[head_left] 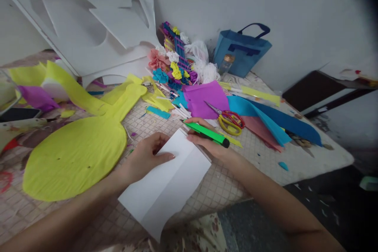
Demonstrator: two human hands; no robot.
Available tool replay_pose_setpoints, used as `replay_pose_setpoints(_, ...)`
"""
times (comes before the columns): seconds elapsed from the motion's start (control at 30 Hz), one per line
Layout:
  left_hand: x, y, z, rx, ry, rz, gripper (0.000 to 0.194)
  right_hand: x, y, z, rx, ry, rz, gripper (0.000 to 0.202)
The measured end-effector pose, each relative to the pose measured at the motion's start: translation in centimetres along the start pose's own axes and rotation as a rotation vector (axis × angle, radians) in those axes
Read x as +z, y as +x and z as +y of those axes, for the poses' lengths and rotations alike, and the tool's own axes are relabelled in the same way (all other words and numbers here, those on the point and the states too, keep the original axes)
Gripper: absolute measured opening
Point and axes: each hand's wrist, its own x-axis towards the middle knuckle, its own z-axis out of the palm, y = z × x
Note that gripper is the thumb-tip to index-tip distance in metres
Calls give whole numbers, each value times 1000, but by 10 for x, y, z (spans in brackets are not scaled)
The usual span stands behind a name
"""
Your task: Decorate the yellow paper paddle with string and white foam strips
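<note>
A folded white sheet point(174, 181), paper or thin card, is held up at a slant over the near edge of the table. My left hand point(147, 153) grips its left side, thumb on top and the other fingers curled partly out of view. In my right hand point(211, 146) lies a green utility knife point(206, 130) with a black end, its tip pointing left. The fingers of that hand also touch the sheet's upper right edge. Just beyond it, scissors point(230, 124) with red and yellow handles rest on the table, partly over purple crepe paper point(203, 96).
A large yellow banjo-like shape point(76, 157) covers the left of the table point(230, 177). Blue crepe paper point(260, 116) lies to the right. Behind stand paper flowers point(158, 61), a blue bag point(242, 55), a glass jar point(226, 64) and a cut white board point(118, 27).
</note>
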Motion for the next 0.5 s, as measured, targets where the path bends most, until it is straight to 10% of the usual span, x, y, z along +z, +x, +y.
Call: replay_pose_setpoints(0.5, -10, 2, -4, -24, 156, -52, 30, 5, 3, -10, -152, -302, -40, 36)
